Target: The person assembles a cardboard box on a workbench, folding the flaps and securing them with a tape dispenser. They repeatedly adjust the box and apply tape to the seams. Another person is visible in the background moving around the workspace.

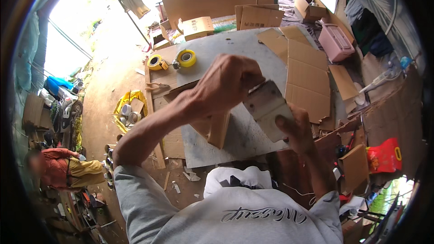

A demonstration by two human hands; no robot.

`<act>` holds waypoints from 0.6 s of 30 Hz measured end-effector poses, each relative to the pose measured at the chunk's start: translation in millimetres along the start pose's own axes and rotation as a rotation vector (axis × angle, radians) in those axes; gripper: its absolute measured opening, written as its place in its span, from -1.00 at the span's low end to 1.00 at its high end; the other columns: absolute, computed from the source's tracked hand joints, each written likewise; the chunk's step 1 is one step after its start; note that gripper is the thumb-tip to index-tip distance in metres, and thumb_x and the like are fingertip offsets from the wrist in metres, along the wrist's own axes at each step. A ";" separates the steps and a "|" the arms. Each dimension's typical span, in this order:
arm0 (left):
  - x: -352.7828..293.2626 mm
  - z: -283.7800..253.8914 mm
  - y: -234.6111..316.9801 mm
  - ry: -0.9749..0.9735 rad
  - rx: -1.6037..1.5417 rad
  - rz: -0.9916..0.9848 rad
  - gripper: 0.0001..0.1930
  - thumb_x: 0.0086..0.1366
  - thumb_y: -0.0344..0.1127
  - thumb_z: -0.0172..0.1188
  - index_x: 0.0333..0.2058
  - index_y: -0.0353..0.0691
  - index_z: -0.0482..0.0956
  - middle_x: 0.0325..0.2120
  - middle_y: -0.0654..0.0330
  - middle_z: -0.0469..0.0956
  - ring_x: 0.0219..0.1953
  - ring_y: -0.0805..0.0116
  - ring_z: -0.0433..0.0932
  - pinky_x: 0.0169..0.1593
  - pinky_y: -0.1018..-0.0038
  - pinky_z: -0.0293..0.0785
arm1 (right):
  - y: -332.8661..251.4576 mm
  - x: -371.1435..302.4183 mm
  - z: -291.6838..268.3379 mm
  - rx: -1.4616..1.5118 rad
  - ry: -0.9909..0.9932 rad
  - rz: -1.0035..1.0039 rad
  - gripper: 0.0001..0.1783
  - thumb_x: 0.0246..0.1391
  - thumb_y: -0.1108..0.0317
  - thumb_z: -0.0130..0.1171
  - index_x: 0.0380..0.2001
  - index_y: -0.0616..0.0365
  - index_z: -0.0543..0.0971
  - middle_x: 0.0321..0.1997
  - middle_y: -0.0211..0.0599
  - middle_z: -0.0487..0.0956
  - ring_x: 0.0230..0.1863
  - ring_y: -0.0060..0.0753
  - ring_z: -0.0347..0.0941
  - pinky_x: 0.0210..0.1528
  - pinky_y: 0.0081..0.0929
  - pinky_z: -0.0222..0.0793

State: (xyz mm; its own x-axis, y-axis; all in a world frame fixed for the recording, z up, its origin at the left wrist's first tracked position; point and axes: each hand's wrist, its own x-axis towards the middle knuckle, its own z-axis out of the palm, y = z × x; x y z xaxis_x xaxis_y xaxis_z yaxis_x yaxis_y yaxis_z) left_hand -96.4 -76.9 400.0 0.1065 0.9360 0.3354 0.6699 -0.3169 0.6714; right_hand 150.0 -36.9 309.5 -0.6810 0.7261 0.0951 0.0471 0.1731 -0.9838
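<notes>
My right hand (298, 126) grips a flat, silvery-grey plate (267, 108) with a few dark spots or holes near one edge. The thumb presses on its face, and the plate is tilted above the table. My left hand (230, 79) is closed, its fingertips pinched at the plate's upper left corner; whatever lies between them is hidden. Beneath my left forearm, a brown cardboard box (219, 130) rests on the grey tabletop (203, 153), partly covered by the arm.
Two rolls of yellow tape (186, 58) and pliers (156, 86) lie at the table's left. Flattened cardboard (307, 81) covers its right side. A yellow bag (129, 113) with rolls sits on the ground. Beyond the table's right edge stands a pink container (335, 43). Another person (58, 168) is at far left.
</notes>
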 end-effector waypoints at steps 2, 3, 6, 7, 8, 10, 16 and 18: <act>10.4 -20.1 -13.3 0.022 0.027 0.030 -0.93 0.24 -0.56 0.25 -0.37 -0.37 0.71 -0.49 0.07 0.69 -0.42 0.36 0.67 -0.24 0.42 0.60 | -22.1 18.7 4.4 0.055 -0.068 0.040 -0.32 0.22 -0.21 0.21 -0.13 0.35 0.57 -0.37 -0.40 0.58 -0.36 -0.61 0.45 -0.34 -0.53 0.40; 16.1 -29.9 -21.8 0.031 0.040 0.045 -0.93 0.24 -0.56 0.24 -0.37 -0.38 0.70 -0.48 0.07 0.69 -0.42 0.36 0.67 -0.24 0.41 0.59 | -30.9 27.1 7.3 0.100 -0.090 0.102 -0.33 0.24 -0.20 0.20 -0.12 0.34 0.58 -0.35 -0.39 0.59 -0.35 -0.61 0.45 -0.34 -0.54 0.40; 30.1 -59.8 -55.3 0.076 0.092 0.002 -0.88 0.32 -0.45 0.25 -0.36 -0.38 0.69 -0.53 0.12 0.66 -0.46 0.43 0.63 -0.28 0.40 0.57 | -54.3 50.3 14.3 0.195 -0.155 0.284 -0.37 0.27 -0.16 0.17 -0.08 0.32 0.58 -0.32 -0.34 0.60 -0.34 -0.61 0.49 -0.32 -0.58 0.40; 35.3 -74.4 -62.9 0.068 0.140 -0.038 -0.86 0.33 -0.41 0.26 -0.36 -0.37 0.69 -0.54 0.13 0.65 -0.46 0.43 0.62 -0.29 0.41 0.56 | -64.4 54.3 12.5 0.193 -0.161 0.339 -0.38 0.28 -0.15 0.17 -0.07 0.31 0.58 -0.32 -0.33 0.60 -0.33 -0.59 0.50 -0.32 -0.58 0.42; 35.9 -86.6 -70.0 0.084 0.130 -0.059 -0.85 0.34 -0.40 0.26 -0.37 -0.36 0.69 -0.54 0.14 0.65 -0.46 0.43 0.62 -0.30 0.43 0.57 | -69.3 58.8 12.2 0.195 -0.176 0.392 -0.38 0.28 -0.15 0.17 -0.06 0.31 0.58 -0.31 -0.32 0.61 -0.32 -0.58 0.52 -0.31 -0.58 0.43; 38.2 -106.3 -105.6 0.154 0.121 -0.027 -0.85 0.36 -0.40 0.24 -0.37 -0.34 0.69 -0.52 0.15 0.66 -0.47 0.44 0.62 -0.31 0.48 0.58 | -74.1 66.5 15.5 0.188 -0.167 0.445 -0.34 0.27 -0.15 0.14 -0.06 0.38 0.56 -0.35 -0.21 0.62 -0.46 -0.46 0.57 -0.45 -0.53 0.54; 28.5 -143.0 -179.0 0.096 0.004 -0.274 -0.87 0.34 -0.38 0.29 -0.36 -0.33 0.69 -0.56 0.19 0.64 -0.53 0.52 0.56 -0.34 0.50 0.54 | -85.8 76.9 25.1 0.306 -0.145 0.700 -0.31 0.27 -0.13 0.13 -0.06 0.47 0.54 -0.33 -0.05 0.65 -0.50 -0.33 0.63 -0.50 -0.46 0.62; 24.0 -137.1 -193.3 -0.004 -0.082 -0.403 -0.84 0.33 -0.33 0.32 -0.39 -0.29 0.69 -0.57 0.23 0.64 -0.54 0.54 0.54 -0.35 0.51 0.51 | -81.6 75.9 22.4 0.384 -0.167 0.818 -0.31 0.27 -0.12 0.14 -0.03 0.48 0.53 -0.33 -0.01 0.65 -0.52 -0.27 0.63 -0.52 -0.39 0.62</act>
State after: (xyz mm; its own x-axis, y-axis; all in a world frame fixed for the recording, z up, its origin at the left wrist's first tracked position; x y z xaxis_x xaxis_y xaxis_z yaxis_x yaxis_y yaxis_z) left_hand -324.1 -14.3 368.9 -0.1498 0.9882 0.0323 0.5976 0.0644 0.7992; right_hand 78.1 -10.9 393.6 -0.6404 0.4138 -0.6471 0.3359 -0.6068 -0.7204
